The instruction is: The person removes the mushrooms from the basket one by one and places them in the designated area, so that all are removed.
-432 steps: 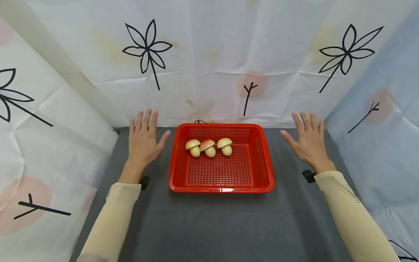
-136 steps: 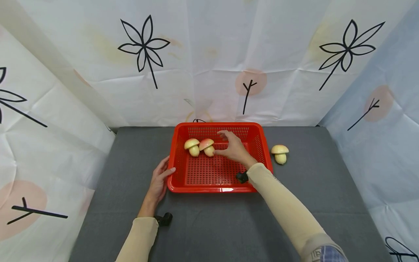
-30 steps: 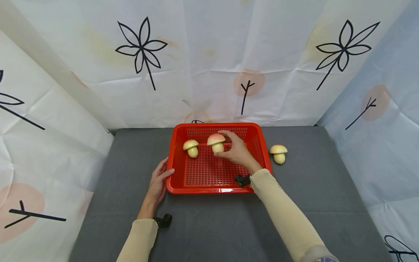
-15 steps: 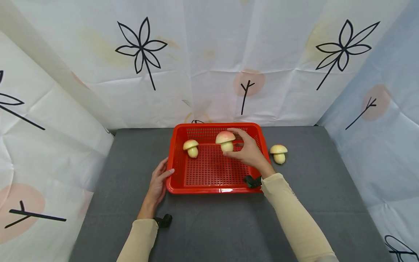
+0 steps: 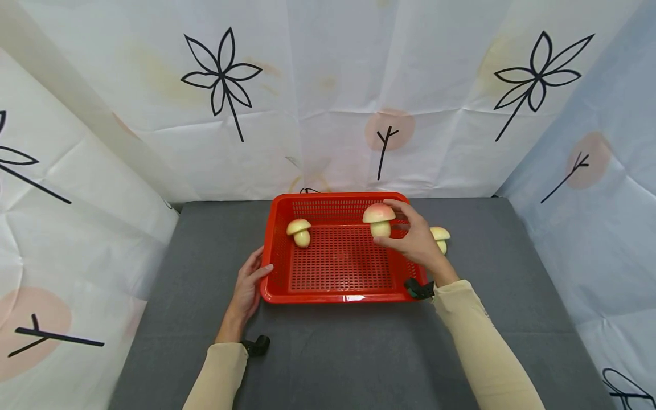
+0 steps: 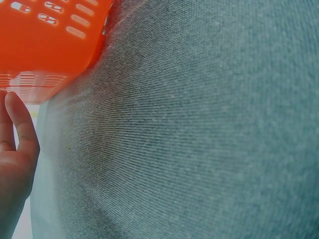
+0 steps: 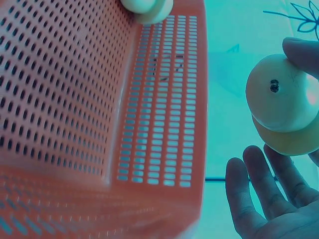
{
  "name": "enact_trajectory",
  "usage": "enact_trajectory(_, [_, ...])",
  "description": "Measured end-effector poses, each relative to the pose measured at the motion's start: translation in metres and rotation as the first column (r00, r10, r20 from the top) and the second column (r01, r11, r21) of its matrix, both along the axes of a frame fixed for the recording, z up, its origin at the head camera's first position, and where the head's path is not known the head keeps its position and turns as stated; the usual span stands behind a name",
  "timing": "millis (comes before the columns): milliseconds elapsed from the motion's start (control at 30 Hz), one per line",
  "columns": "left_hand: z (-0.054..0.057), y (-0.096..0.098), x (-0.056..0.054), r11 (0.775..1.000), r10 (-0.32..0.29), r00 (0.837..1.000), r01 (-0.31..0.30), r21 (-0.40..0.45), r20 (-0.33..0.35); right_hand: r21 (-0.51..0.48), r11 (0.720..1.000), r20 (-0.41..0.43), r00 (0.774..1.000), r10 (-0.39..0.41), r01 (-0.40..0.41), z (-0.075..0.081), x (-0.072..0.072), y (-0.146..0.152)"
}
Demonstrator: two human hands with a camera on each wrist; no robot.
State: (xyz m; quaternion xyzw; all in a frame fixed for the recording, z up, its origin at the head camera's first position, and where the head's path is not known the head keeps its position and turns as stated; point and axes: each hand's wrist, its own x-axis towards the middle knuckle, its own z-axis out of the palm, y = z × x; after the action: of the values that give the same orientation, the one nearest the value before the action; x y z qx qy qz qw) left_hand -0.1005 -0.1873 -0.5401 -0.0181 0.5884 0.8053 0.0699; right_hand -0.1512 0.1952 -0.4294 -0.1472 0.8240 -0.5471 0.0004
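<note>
The mushroom (image 5: 379,221) is up in the person's right hand (image 5: 416,238), cap on top and stem down, over the right part of the basket (image 5: 343,298). Its cap is a smooth dome, rosy pink at the crown and fading to pale yellow at the edge. The stem is short, plump and pale yellow, narrower than the cap. From the right wrist I can see its rounded foot, with a small dark mark on it.

That hand is about half open, pinching the mushroom: the thumb lies at the stem, a finger reaches the cap, and other fingers stand spread and apart from it.

The left hand (image 5: 249,285) holds the basket's left side, thumb over the rim and fingers, fairly straight, along the outer wall.

A second mushroom (image 5: 299,232) sits in the basket, toward the back left, its cap yellow with a faint warm blush. A third mushroom (image 5: 441,236), yellow-capped too, is on the grey table (image 5: 333,353) just right of the basket, partly hidden by the right hand. White cloth (image 5: 328,85) with black line flowers hangs behind.
</note>
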Motion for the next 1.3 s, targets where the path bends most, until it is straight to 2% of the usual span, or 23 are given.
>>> enact_trajectory(200, [0.001, 0.0, 0.001, 1.0, -0.002, 1.0, 0.002, 0.009, -0.001, 0.017, 0.999, -0.008, 0.999, -0.04, 0.04, 0.002, 0.006, 0.018])
enact_trajectory(433, [0.0, -0.001, 0.0, 1.0, -0.006, 1.0, 0.006, 0.023, -0.007, 0.023, 0.996, 0.023, 0.996, -0.088, 0.087, 0.002, 0.013, 0.045])
enact_trajectory(700, [0.0, 0.0, 0.0, 1.0, -0.001, 1.0, 0.001, 0.029, -0.014, 0.022, 0.988, -0.022, 0.988, -0.15, 0.151, 0.001, 0.018, 0.076])
enact_trajectory(1300, [-0.001, 0.0, -0.001, 0.999, 0.004, 1.0, -0.003, 0.044, -0.007, 0.183, 0.942, -0.006, 0.959, -0.284, 0.281, -0.016, 0.023, 0.127])
